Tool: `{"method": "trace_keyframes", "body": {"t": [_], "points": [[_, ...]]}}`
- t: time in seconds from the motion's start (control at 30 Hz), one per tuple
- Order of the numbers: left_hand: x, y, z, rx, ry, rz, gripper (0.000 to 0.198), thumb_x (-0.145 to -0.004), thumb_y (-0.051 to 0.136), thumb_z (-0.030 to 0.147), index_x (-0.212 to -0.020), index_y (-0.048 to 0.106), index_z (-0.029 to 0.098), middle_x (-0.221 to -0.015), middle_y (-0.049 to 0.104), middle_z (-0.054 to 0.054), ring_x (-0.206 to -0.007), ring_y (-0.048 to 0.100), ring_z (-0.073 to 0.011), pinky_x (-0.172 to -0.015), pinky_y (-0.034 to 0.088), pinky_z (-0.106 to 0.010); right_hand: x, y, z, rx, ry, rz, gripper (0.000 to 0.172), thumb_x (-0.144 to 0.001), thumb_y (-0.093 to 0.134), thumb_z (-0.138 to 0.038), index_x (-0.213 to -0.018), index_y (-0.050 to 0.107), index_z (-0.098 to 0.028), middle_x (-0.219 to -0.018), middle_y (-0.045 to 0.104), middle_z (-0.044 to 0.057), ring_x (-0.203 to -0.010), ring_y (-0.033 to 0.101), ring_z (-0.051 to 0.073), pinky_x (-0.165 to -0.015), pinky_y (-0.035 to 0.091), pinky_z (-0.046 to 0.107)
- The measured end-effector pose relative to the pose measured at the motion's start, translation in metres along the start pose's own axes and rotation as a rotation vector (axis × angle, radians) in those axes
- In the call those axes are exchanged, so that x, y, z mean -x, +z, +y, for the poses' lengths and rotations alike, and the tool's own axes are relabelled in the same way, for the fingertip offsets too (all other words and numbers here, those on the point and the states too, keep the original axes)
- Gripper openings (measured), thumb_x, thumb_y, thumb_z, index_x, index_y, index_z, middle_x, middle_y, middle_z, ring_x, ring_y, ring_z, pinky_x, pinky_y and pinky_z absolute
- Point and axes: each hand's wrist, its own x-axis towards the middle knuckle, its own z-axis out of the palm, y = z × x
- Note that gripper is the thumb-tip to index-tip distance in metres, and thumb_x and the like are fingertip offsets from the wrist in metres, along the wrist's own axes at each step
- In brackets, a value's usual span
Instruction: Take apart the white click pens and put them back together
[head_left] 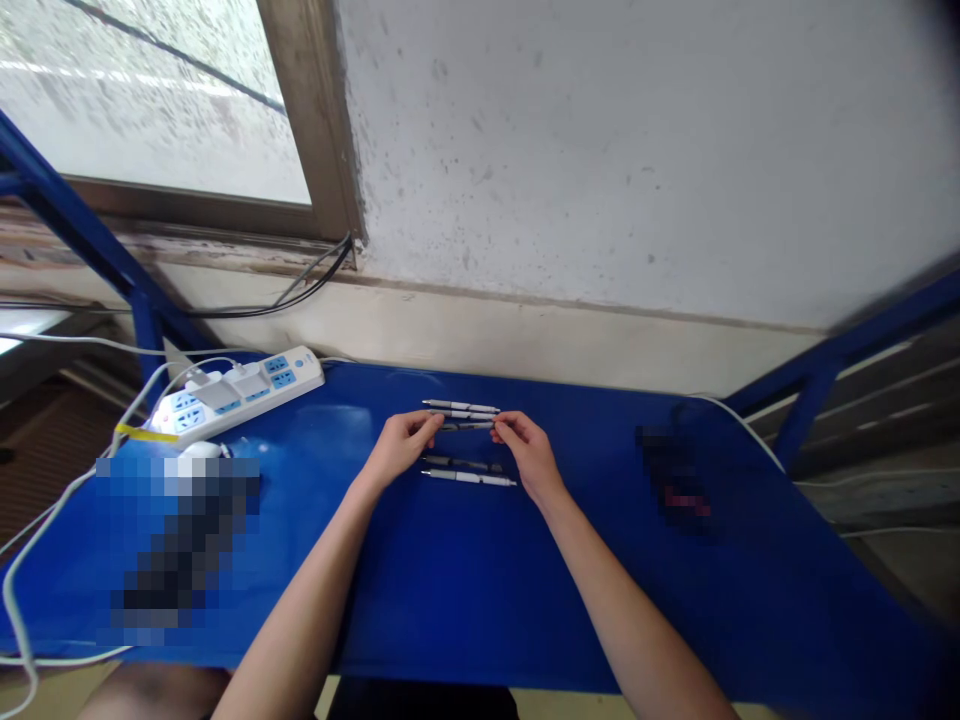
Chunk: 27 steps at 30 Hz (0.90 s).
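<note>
Several slim silver-and-white pens lie in a row across the middle of a blue table (450, 570). My left hand (401, 447) pinches the left end of one pen (466, 426), and my right hand (529, 452) pinches its right end. Both hands hold this pen level just above the table. Two pens (461, 408) lie side by side just beyond it. Two more pens (469, 472) rest on the near side, between my hands.
A white power strip (236, 390) with plugs and white cables sits at the table's back left. Blurred patches cover things at the left (176, 540) and right (675, 480). A wall, a window and blue frame bars (75, 230) stand behind.
</note>
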Motion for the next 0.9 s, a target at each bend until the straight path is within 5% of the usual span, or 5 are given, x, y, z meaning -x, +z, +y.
{"method": "trace_keyframes", "body": {"t": [0.1, 0.3, 0.47, 0.6, 0.9], "points": [[0.0000, 0.0002, 0.0008, 0.116, 0.040, -0.036, 0.035, -0.081, 0.062, 0.043, -0.105, 0.063, 0.017, -0.076, 0.065, -0.001, -0.060, 0.052, -0.0119, -0.056, 0.038, -0.022, -0.0002, -0.0009, 0.0006, 0.001, 0.008, 0.023, 0.020, -0.075, 0.071, -0.038, -0.084, 0.066, -0.021, -0.072, 0.065, 0.000, -0.068, 0.060, 0.016, -0.069, 0.047, 0.030], [-0.0014, 0.0000, -0.0002, 0.059, -0.014, 0.001, 0.036, -0.089, 0.050, 0.046, -0.076, 0.064, 0.016, -0.062, 0.060, -0.001, -0.059, 0.054, -0.0128, -0.058, 0.041, -0.023, 0.0013, 0.0021, -0.0009, -0.016, 0.012, 0.011, 0.019, -0.075, 0.071, -0.037, -0.083, 0.066, -0.021, -0.071, 0.065, 0.000, -0.068, 0.060, 0.016, -0.068, 0.046, 0.030], [-0.0003, 0.0023, 0.0032, 0.153, 0.050, 0.003, 0.032, -0.081, 0.063, 0.041, -0.103, 0.064, 0.018, -0.091, 0.068, -0.004, -0.069, 0.059, -0.0129, -0.062, 0.044, -0.022, 0.0023, 0.0042, -0.0016, -0.014, 0.022, 0.041, 0.021, -0.074, 0.071, -0.039, -0.082, 0.066, -0.020, -0.070, 0.065, 0.001, -0.066, 0.059, 0.016, -0.067, 0.046, 0.030], [-0.0010, 0.0030, 0.0036, 0.090, -0.035, 0.025, 0.036, -0.086, 0.053, 0.049, -0.079, 0.065, 0.016, -0.061, 0.061, 0.000, -0.057, 0.054, -0.0123, -0.056, 0.040, -0.022, 0.0014, 0.0031, -0.0001, -0.042, 0.028, 0.036, 0.020, -0.074, 0.071, -0.037, -0.084, 0.066, -0.021, -0.072, 0.065, 0.001, -0.069, 0.059, 0.016, -0.068, 0.045, 0.030], [-0.0010, 0.0054, 0.0049, 0.127, -0.143, 0.092, 0.053, -0.085, 0.048, 0.060, -0.058, 0.062, 0.016, -0.047, 0.054, 0.000, -0.044, 0.046, -0.0106, -0.048, 0.035, -0.023, 0.0040, 0.0062, -0.0059, -0.094, -0.046, 0.003, 0.016, -0.074, 0.069, -0.033, -0.085, 0.064, -0.023, -0.071, 0.059, -0.001, -0.067, 0.054, 0.015, -0.067, 0.044, 0.030]]}}
